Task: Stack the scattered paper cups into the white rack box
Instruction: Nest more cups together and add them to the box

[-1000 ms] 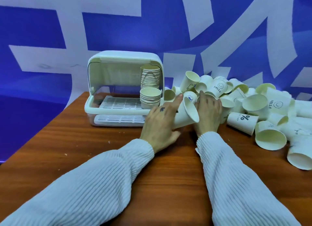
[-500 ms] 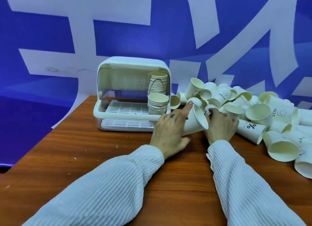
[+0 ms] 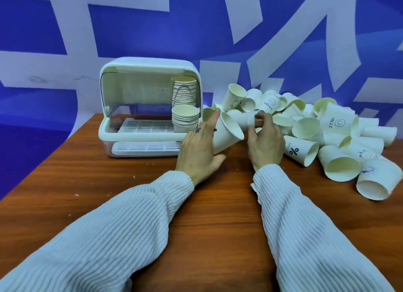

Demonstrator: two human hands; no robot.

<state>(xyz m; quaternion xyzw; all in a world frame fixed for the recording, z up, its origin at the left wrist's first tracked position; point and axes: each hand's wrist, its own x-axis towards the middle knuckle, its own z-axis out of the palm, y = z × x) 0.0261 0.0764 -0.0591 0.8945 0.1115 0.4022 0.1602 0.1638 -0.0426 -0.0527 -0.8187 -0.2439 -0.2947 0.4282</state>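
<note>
Left hand (image 3: 197,152): grip wrapped round a tilted paper cup (image 3: 225,134), forefinger laid along its upper wall, thumb beneath, mouth turned rightward; held so, apparently, to receive the next cup nested into it.

Right hand (image 3: 265,143): grip pinched, fingertips (image 3: 260,117) pressed on a second cup (image 3: 246,120) at the near edge of the pile, just right of the held cup; base seemingly aimed toward the open mouth. Nesting not yet done.

Sleeves: white ribbed knit, both forearms reaching forward over the tabletop (image 3: 207,215).

White rack box (image 3: 150,108): landmark, just left of the left hand, lid raised, slatted tray showing. Inside, at its right end: short stack of cups (image 3: 185,118) in front, taller stack (image 3: 184,91) behind. Left part of tray bare.

Loose cup pile (image 3: 316,134): right of the box, well spread toward the tabletop's right edge, cups lying on sides and at all angles, some printed "HELLO", one with a percent sign (image 3: 299,151).

Judgement: early in the work; most cups outside the box. Thin walls likely to crush under a hard squeeze.
</note>
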